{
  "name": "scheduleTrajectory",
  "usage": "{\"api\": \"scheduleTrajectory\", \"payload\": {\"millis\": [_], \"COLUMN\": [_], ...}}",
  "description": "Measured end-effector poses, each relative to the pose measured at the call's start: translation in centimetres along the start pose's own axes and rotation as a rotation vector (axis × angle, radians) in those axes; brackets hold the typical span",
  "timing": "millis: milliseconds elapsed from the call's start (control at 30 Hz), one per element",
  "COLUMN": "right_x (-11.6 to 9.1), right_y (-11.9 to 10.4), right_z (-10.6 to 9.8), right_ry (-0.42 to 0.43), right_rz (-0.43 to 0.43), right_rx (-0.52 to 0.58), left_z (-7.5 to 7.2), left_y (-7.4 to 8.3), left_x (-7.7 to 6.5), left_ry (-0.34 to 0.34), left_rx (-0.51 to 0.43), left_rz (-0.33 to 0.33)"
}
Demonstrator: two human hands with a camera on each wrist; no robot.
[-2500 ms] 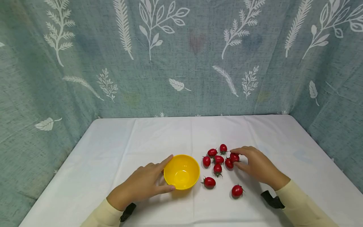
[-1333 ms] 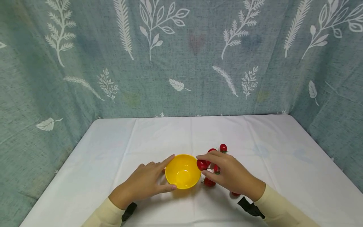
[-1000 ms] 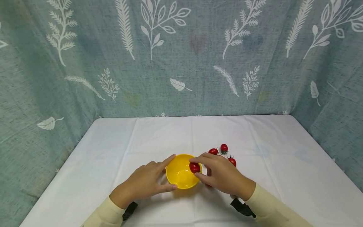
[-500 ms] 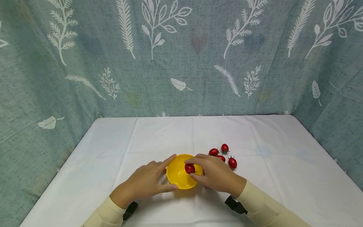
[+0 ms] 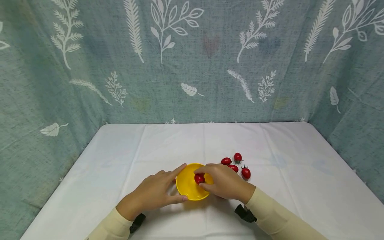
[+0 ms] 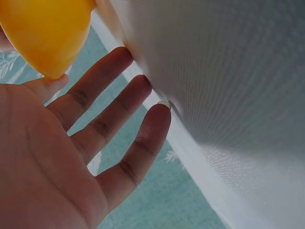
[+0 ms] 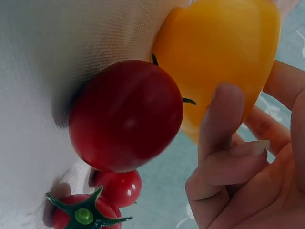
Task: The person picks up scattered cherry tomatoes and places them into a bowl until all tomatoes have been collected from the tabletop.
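Observation:
A yellow bowl (image 5: 186, 187) stands on the white cloth in the head view. My left hand (image 5: 153, 192) is at its left side, forefinger on the far rim and thumb on the near rim. In the left wrist view the other fingers (image 6: 136, 138) stretch out, tips at the cloth. My right hand (image 5: 225, 181) reaches over the right rim and pinches a red cherry tomato (image 5: 199, 179) between thumb and fingers, within the bowl's opening. The right wrist view shows the bowl's outer wall (image 7: 214, 43), which hides that tomato.
Several cherry tomatoes (image 5: 246, 173) lie loose beyond the right hand. A large-looking tomato (image 7: 126, 117) rests on the cloth beside the bowl in the right wrist view, with others behind it. A green leaf-patterned curtain (image 5: 192, 66) hangs behind the table (image 5: 162, 143).
My right hand has taken a cherry tomato from the group, carried it left over the bowl and lowered it inside the rim. My left hand has stayed at the bowl.

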State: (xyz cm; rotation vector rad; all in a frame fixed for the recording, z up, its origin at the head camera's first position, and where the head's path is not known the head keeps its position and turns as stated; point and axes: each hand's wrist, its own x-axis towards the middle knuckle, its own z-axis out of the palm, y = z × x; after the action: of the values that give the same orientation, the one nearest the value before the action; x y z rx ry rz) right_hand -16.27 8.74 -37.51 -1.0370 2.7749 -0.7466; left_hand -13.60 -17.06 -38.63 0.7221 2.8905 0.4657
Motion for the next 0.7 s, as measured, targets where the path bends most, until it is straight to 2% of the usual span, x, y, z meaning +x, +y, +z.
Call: {"api": "scheduleTrajectory", "payload": {"millis": [500, 700], "right_x": [0.7, 0.9], "right_y": [0.0, 0.2], "right_z": [0.9, 1.1], "right_ry": [-0.015, -0.028], "right_rz": [0.054, 0.069], "right_rx": [-0.015, 0.014], "left_z": [0.0, -0.1], "left_y": [0.2, 0.2], "left_x": [-0.1, -0.1], "left_ry": [0.018, 0.024], "left_rx": [0.01, 0.017], "left_rz": [0.011, 0.02]}}
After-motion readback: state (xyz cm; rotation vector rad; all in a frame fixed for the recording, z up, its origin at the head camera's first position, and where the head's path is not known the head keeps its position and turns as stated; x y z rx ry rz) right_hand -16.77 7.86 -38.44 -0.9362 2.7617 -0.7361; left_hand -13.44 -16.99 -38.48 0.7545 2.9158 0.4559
